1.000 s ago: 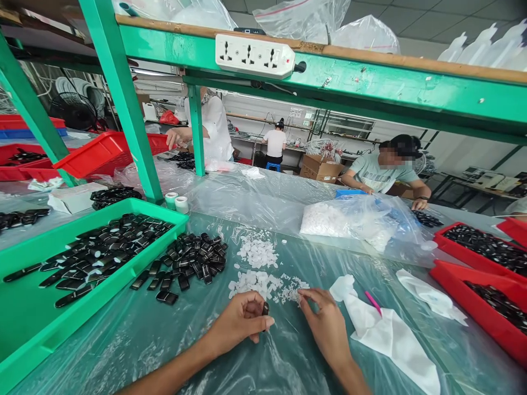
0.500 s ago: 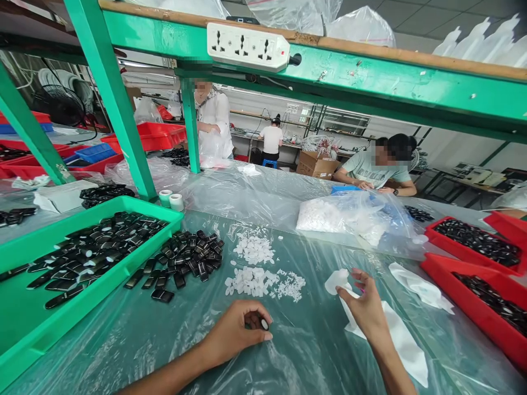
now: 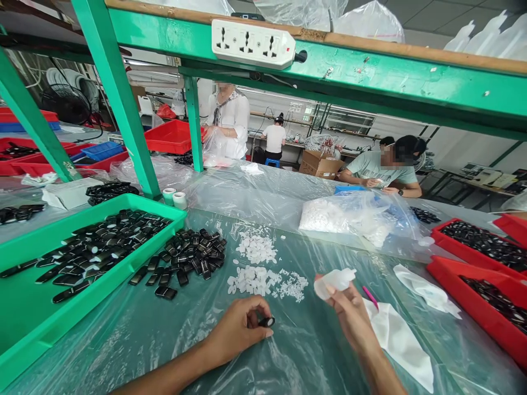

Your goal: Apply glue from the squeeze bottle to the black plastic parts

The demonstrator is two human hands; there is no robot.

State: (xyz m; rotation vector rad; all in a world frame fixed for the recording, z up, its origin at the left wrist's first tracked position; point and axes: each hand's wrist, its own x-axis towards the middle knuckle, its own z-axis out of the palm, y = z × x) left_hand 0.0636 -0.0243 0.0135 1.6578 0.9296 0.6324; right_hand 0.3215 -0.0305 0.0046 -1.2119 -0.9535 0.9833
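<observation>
an assembly workshop: heaped black parts (image 3: 201,253), red trays (image 3: 473,319), co-workers (image 3: 273,138)

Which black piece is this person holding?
The black piece in the left hand, white end showing; those in the nearby pile and green tray lie unheld.

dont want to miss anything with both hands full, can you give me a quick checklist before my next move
1. Black piece secure in the left hand: ok, pinched between thumb and fingers.
2. Translucent bottle secure in the right hand: ok, gripped by the fingers.
3. Bottle's tip aimed at the black piece: not ok, it points away.
4. Enough inside the bottle: cannot tell.
5. White pieces uncovered: ok, heaped beyond the left hand.
6. Pink stick out of the hands: ok, it lies at the white cloth.
</observation>
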